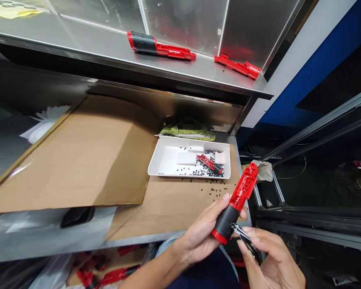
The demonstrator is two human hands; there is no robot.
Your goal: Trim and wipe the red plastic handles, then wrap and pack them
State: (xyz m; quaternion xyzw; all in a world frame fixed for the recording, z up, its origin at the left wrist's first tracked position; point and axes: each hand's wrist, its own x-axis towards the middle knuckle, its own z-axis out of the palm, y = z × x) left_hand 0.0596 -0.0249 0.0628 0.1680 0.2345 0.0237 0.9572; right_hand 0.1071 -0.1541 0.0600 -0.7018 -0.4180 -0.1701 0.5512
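My left hand [203,230] is closed around the black sleeve of a red-and-black plastic housing half [243,188]. The ribbed red inside of the housing faces up, and its red rim end points down toward me. In my right hand [272,257], thumb and fingers pinch a small silver nail clipper [243,236]. Its jaws touch, or sit very close to, the edge of the black sleeve. Beyond my hands a white tray [165,173] holds many tiny black pieces, white blocks and a smaller red-and-black part [209,163].
Cardboard [168,216] covers the bench, with loose black bits [216,189] by the tray. A large cardboard sheet [108,160] leans at left. Two red housings [174,52] [237,66] lie on the metal shelf [87,48]. More red parts [114,275] sit below. Metal frames [319,128] stand right.
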